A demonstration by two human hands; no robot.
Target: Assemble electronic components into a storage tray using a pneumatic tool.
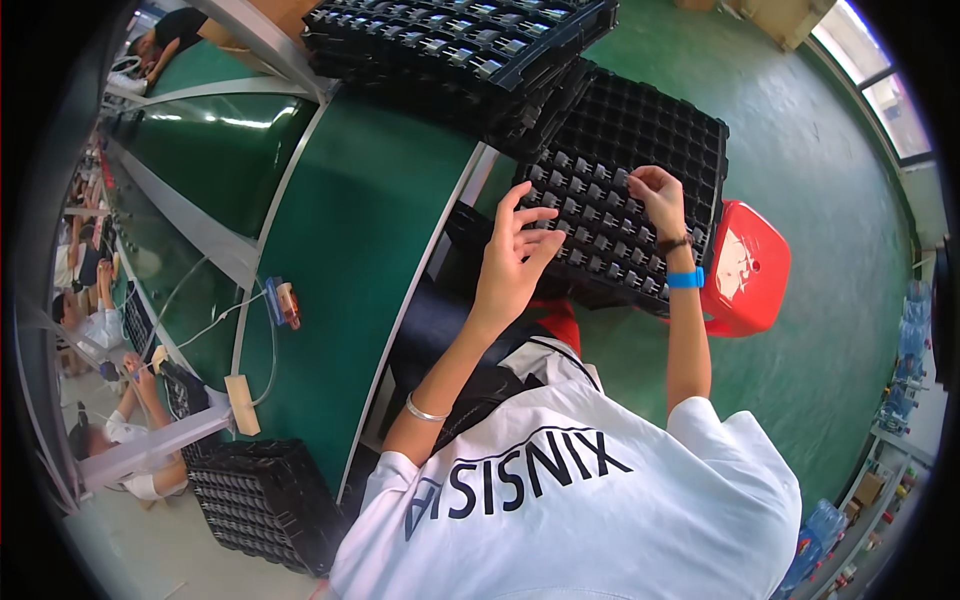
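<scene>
A black compartment tray (pixel 712 215) lies in front of me, with several rows of small grey two-pronged parts (pixel 590 215), plug-like in shape, in its cells. My left hand (pixel 518 258) hovers over the tray's left side, fingers spread and holding nothing. At the upper right of the filled rows, my right hand (pixel 660 200) is closed in a pinch. One small grey pronged part is at its fingertips; how firmly it is gripped does not show. A blue band (pixel 686 278) is around my right wrist, and a silver bangle (pixel 428 412) is on my left forearm.
A stack of filled black trays (pixel 450 50) stands beyond, on the green table (pixel 365 200) at my left. A red plastic stool (pixel 750 268) is right of my tray. More black trays (pixel 265 505) stand at lower left. Other people work at the far left.
</scene>
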